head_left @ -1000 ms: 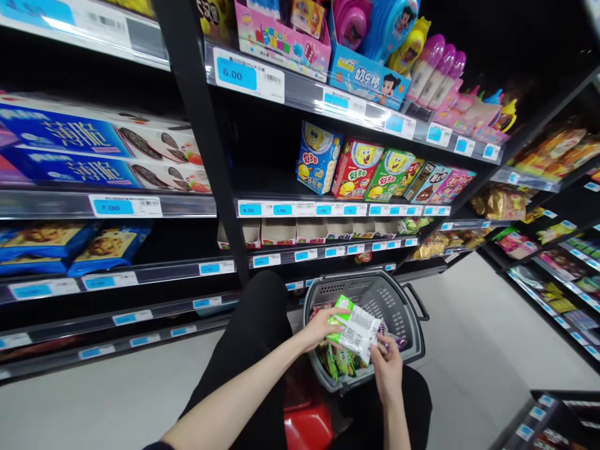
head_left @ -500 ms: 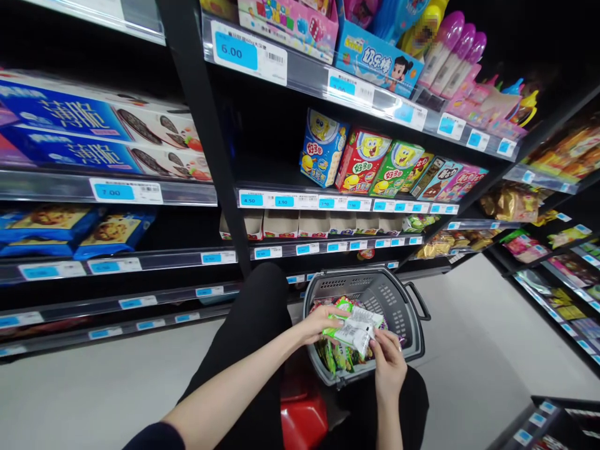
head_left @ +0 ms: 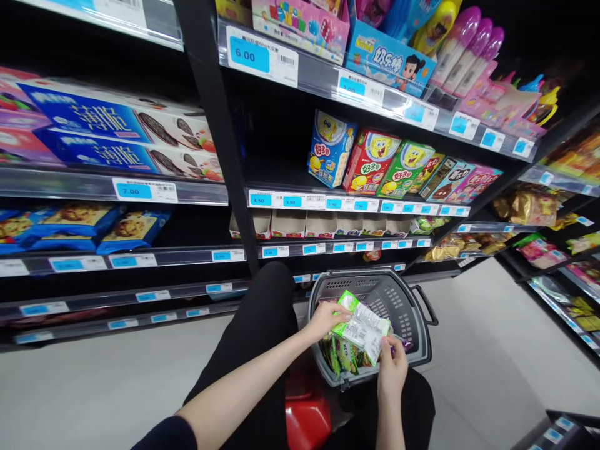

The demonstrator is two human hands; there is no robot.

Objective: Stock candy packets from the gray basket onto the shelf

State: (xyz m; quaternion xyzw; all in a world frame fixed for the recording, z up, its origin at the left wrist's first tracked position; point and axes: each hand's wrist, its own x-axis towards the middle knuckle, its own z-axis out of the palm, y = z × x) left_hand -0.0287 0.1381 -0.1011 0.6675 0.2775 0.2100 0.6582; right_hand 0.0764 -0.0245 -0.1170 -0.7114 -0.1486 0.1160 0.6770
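A green and silver snack packet [head_left: 364, 326] is stretched out between my two hands, its printed silver side facing up. My left hand [head_left: 327, 321] pinches its upper left end. At the lower right end, my right hand [head_left: 392, 361] grips the other edge between thumb and fingers. Just beneath is a grey shopping basket [head_left: 417, 312], over whose opening the packet is held. Inside the basket lie several green packets [head_left: 344, 355], and a bit of purple wrapping [head_left: 407, 344] shows beside my right hand. The packet covers part of the basket's contents.
Shelves ahead carry SpongeBob boxes [head_left: 370, 162], with open cardboard trays [head_left: 321, 224] one level lower. Blue biscuit boxes [head_left: 89, 115] fill the left shelf. A red stool [head_left: 307, 422] shows between my knees. Tiled floor [head_left: 487, 337] extends to the right of the basket.
The packet has been turned and spread flatter, showing more of its silver side. Both hands still hold it. The whole view has shifted slightly, with the shelves appearing further right.
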